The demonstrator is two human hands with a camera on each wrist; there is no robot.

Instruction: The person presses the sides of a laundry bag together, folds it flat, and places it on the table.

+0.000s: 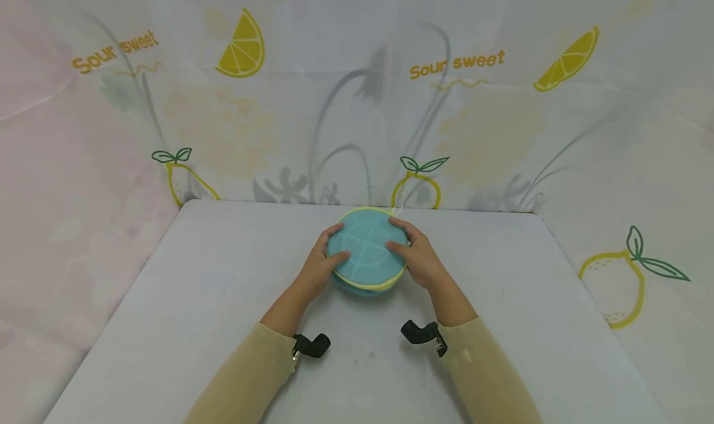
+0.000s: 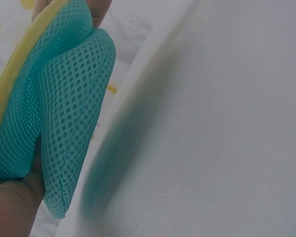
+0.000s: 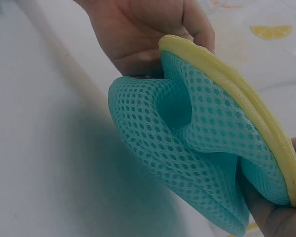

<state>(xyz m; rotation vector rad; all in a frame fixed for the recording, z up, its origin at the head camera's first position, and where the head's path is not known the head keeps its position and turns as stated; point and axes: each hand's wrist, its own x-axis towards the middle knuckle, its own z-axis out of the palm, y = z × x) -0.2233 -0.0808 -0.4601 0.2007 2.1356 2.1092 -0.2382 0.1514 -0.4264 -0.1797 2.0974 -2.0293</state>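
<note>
A round teal mesh bag (image 1: 366, 250) with a yellow edge is held between both hands above the far part of the white table. My left hand (image 1: 318, 268) grips its left side, with the thumb over the upper face. On the opposite side my right hand (image 1: 426, 263) holds it the same way, thumb on top. The left wrist view shows the mesh bag (image 2: 76, 98) from below, its soft underside folded inward. In the right wrist view the underside of the bag (image 3: 177, 133) sags in creases below the yellow rim (image 3: 246, 94). The fingertips underneath are partly hidden.
The white table (image 1: 195, 325) ends at a back edge just behind the bag. A cloth backdrop (image 1: 346, 101) printed with lemons hangs behind and along the sides. Black wrist mounts (image 1: 312, 346) stick out from both sleeves over the table.
</note>
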